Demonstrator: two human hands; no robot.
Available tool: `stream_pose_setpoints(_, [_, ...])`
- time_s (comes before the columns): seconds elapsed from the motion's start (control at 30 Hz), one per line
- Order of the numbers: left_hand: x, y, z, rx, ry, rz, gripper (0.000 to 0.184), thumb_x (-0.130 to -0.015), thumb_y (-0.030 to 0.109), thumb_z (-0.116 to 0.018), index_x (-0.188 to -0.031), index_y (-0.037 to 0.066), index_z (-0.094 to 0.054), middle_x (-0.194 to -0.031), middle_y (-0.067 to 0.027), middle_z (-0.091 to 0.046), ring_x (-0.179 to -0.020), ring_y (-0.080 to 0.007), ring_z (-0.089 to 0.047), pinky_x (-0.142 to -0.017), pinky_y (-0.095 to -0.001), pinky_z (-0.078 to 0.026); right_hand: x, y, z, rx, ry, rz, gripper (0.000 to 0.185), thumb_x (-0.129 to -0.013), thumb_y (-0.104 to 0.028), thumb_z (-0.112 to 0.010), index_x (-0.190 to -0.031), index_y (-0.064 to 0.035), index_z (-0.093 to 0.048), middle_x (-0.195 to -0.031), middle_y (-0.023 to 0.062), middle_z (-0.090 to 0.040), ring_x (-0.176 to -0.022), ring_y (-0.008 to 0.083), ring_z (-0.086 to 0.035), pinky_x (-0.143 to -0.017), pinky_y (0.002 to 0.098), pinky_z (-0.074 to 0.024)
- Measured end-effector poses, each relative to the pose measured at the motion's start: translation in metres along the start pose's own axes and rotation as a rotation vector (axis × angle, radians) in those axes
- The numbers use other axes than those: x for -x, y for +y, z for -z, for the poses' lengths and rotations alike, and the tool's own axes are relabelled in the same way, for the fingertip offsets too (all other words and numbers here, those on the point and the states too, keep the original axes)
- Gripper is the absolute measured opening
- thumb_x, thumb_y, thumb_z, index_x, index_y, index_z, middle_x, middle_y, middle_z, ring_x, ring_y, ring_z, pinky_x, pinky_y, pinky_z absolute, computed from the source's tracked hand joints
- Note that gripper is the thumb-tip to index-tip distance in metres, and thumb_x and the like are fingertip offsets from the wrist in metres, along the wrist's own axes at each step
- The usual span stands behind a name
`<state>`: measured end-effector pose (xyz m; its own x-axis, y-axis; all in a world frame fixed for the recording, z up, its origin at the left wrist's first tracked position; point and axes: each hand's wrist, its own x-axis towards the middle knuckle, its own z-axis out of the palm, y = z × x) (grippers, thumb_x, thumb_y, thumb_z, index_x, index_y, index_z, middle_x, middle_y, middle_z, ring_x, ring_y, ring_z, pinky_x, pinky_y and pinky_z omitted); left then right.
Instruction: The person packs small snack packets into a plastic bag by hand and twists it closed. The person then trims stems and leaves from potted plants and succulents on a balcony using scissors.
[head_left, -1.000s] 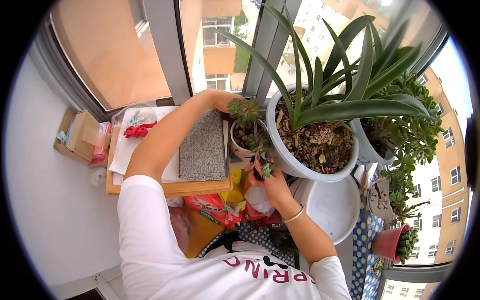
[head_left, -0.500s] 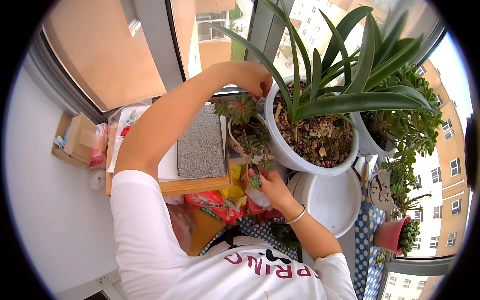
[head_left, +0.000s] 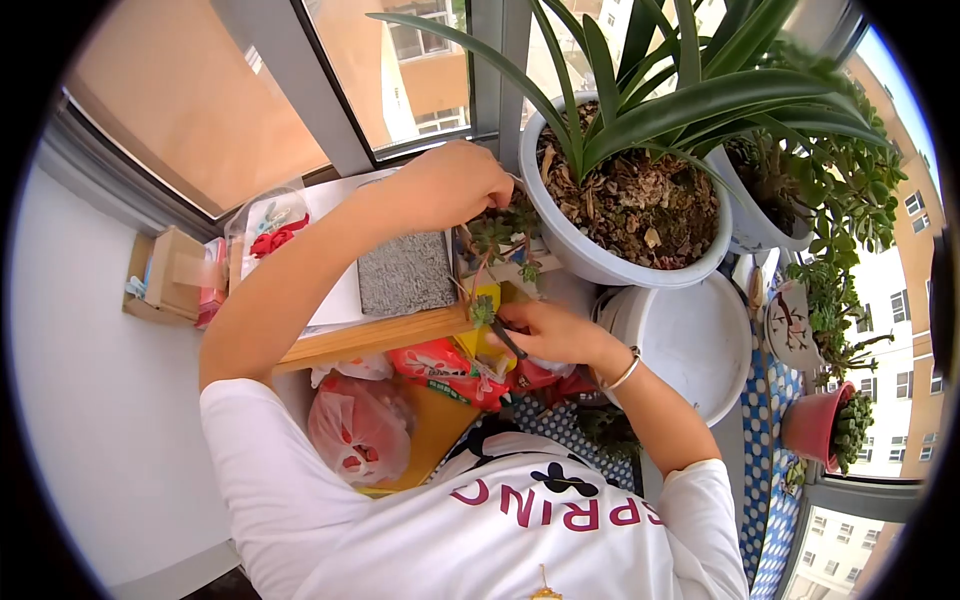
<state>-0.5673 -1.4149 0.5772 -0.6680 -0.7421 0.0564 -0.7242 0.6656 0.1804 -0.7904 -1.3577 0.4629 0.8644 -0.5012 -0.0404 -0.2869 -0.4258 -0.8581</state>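
My left hand [head_left: 462, 185] is above the succulent [head_left: 497, 235], beside the big pot's rim. Its fingers are curled together at the plant's top, and whatever they may pinch is hidden. Below, my right hand [head_left: 552, 332] grips a slim dark tool [head_left: 509, 340] whose kind I cannot make out. A small succulent rosette [head_left: 482, 309] on a trailing stem hangs right by the tool's upper end. The succulent's own pot is mostly covered. Close to both hands stands a large pale-blue pot [head_left: 590, 258] with a long-leaved plant [head_left: 690, 115].
A grey textured block [head_left: 405, 275] lies on a wooden-edged board [head_left: 385, 335]. Plastic bags [head_left: 360, 428] sit below it. A white round basin [head_left: 690, 345] is at my right, near a pink pot [head_left: 808, 428] and a bushy plant [head_left: 850, 190]. Windows run behind.
My left hand has moved left and down from the big pot's rim toward the succulent. My right hand has turned, showing more of the dark tool. The view has shifted.
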Motion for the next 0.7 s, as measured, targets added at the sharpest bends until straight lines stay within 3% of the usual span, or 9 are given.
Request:
stream_pose_setpoints(0.03, [0.005,0.001,-0.005,-0.075,0.027,-0.078,0.012,-0.08,0.007,-0.061,-0.09,0.007,-0.067,-0.086,-0.0072,-0.065,-0.097,-0.0248,-0.058,-0.091,-0.0366,-0.044,0.006,-0.003,-0.001,-0.002,-0.026,-0.004,0.034,-0.09,-0.031,-0.059,-0.092,0.0031,-0.057,-0.067,0.0159,-0.056,-0.059,0.0241,-0.052,-0.056,0.0355,-0.0416])
stream_pose_setpoints(0.13, [0.022,0.015,-0.014,-0.149,0.208,-0.043,0.012,-0.081,0.006,-0.058,-0.086,0.008,-0.068,-0.085,-0.0077,-0.067,-0.092,-0.0242,-0.059,-0.092,-0.0368,-0.042,0.029,0.001,-0.002,-0.05,0.033,-0.006,0.032,-0.09,-0.029,-0.059,-0.093,0.0027,-0.059,-0.067,0.013,-0.059,-0.059,0.0202,-0.053,-0.055,0.0327,-0.0418])
stream_pose_setpoints(0.17, [0.026,0.016,-0.012,-0.168,0.291,-0.002,0.012,-0.082,0.01,-0.059,-0.089,0.009,-0.068,-0.082,-0.0076,-0.067,-0.09,-0.0256,-0.06,-0.087,-0.0366,-0.046,0.039,-0.001,-0.003,-0.101,0.029,-0.054,0.03,-0.09,-0.028,-0.059,-0.093,0.0025,-0.059,-0.067,0.0117,-0.059,-0.058,0.0182,-0.053,-0.055,0.0318,-0.0416])
stream_pose_setpoints(0.27, [0.028,0.018,-0.005,0.035,0.339,0.27,0.013,-0.082,0.009,-0.063,-0.092,0.005,-0.069,-0.089,-0.0064,-0.068,-0.088,-0.0266,-0.062,-0.083,-0.0376,-0.049,0.064,-0.008,-0.006,-0.176,0.039,-0.134,0.026,-0.09,-0.024,-0.06,-0.092,0.0022,-0.061,-0.066,0.0081,-0.06,-0.057,0.0128,-0.052,-0.053,0.0292,-0.0408])
stream_pose_setpoints(0.3, [0.029,0.019,0.0,0.148,0.327,0.309,0.014,-0.085,0.006,-0.062,-0.096,0.001,-0.068,-0.089,-0.0092,-0.069,-0.084,-0.0234,-0.066,-0.076,-0.0336,-0.052,0.072,-0.007,-0.009,-0.155,0.068,-0.127,0.025,-0.09,-0.023,-0.06,-0.091,0.0021,-0.061,-0.066,0.0072,-0.06,-0.057,0.0114,-0.052,-0.052,0.0285,-0.0405])
stream_pose_setpoints(0.4, [0.028,0.018,0.002,0.417,0.356,0.435,0.014,-0.088,0.001,-0.058,-0.098,-0.003,-0.066,-0.091,-0.0103,-0.07,-0.086,-0.0174,-0.067,-0.078,-0.0278,-0.051,0.09,-0.012,-0.014,-0.136,0.138,-0.106,0.022,-0.088,-0.02,-0.061,-0.092,0.0018,-0.062,-0.064,0.0061,-0.059,-0.056,0.01,-0.052,-0.052,0.0268,-0.0404])
stream_pose_setpoints(0.7, [0.041,0.016,0.026,0.911,0.523,0.398,0.016,-0.088,0.002,-0.058,-0.102,-0.002,-0.065,-0.091,-0.0078,-0.069,-0.085,-0.0132,-0.065,-0.079,-0.0248,-0.05,0.13,-0.018,-0.025,-0.273,0.259,-0.124,0.017,-0.085,-0.015,-0.064,-0.091,0.0005,-0.059,-0.068,0.0037,-0.06,-0.059,0.0085,-0.051,-0.056,0.0229,-0.0416])
